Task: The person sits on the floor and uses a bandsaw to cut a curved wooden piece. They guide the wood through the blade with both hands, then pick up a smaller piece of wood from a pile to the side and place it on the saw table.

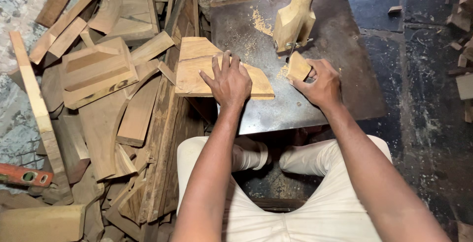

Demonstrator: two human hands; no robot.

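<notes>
Wooden board (197, 69), flat and angular, lies on the metal saw table (340, 50) under the left hand (227, 80), fingers spread and pressing down. Right hand (321, 82) pinches 1 small wood block (298, 66) beside the blade guide (294, 22). Sawdust (261, 22) lies behind.

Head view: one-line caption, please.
Left hand flat on wooden board; right hand grips small offcut on saw table.

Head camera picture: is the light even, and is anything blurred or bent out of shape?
Head view: soft, even light, no harsh glare on the metal table; left hand on the wood board and right hand holding the small block look sharp; the frame's edges bow slightly; floor at right is dim.
</notes>
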